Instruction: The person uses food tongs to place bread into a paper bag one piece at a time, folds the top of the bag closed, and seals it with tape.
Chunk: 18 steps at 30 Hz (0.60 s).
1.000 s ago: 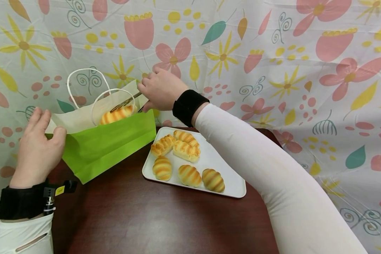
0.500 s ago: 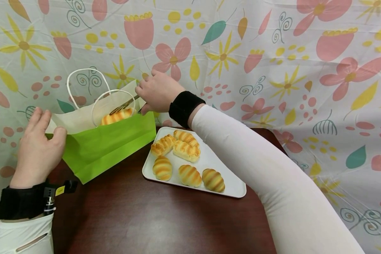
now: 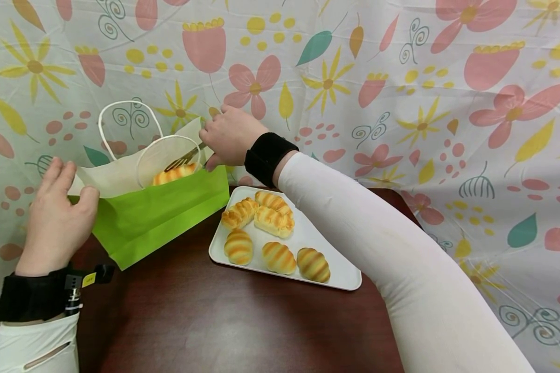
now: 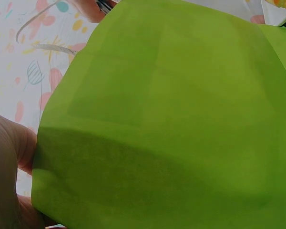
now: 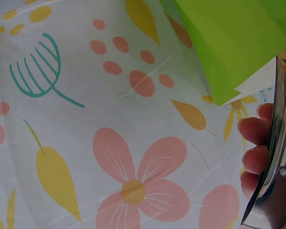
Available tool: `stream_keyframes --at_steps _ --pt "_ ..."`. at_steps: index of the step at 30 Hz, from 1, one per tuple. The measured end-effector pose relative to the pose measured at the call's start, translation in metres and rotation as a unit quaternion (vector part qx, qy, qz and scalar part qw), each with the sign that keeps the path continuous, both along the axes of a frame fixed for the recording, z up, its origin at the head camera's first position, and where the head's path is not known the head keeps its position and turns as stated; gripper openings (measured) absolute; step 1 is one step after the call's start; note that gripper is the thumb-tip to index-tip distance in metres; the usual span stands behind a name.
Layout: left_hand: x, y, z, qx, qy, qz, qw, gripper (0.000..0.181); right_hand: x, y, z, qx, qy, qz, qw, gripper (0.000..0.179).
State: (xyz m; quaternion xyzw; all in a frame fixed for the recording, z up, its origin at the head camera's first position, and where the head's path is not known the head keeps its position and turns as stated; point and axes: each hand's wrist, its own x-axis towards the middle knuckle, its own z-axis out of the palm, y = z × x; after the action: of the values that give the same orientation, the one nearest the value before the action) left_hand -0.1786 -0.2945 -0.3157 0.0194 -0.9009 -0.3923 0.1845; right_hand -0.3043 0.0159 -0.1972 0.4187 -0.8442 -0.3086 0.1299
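At the left stands a green paper bag [image 3: 163, 207] with white rope handles, its top gaping. My left hand [image 3: 58, 217] holds the bag's left end, with the thumb at the rim and the fingers along the outside; in the left wrist view part of the hand is hidden behind the green paper. My right hand [image 3: 233, 135] grips metal tongs [image 5: 279, 157] over the bag's right end. The tongs' slotted tip [image 3: 181, 161] lies over a striped bread roll [image 3: 175, 174] inside the bag opening. The front wall hides the roll's lower part.
A white tray [image 3: 340, 282] on the dark wooden table [image 3: 233, 321] holds several bread rolls [image 3: 279, 257], right of the bag. A flower-printed curtain [image 3: 336, 62] hangs close behind. My right sleeve passes over the tray's right side.
My right hand has shifted slightly left and down. The roll has sunk a little lower and moved right within the bag, with the tongs' tip over it. The left hand stays put.
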Motion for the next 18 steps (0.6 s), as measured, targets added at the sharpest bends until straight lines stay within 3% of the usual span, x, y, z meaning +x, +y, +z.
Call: stream_keyframes --at_steps 18 --pt "0.0028 0.0044 0.0021 0.0 0.003 -0.005 1.0 0.072 -0.002 -0.0007 0.0012 0.02 -0.029 -0.012 0.9993 0.076"
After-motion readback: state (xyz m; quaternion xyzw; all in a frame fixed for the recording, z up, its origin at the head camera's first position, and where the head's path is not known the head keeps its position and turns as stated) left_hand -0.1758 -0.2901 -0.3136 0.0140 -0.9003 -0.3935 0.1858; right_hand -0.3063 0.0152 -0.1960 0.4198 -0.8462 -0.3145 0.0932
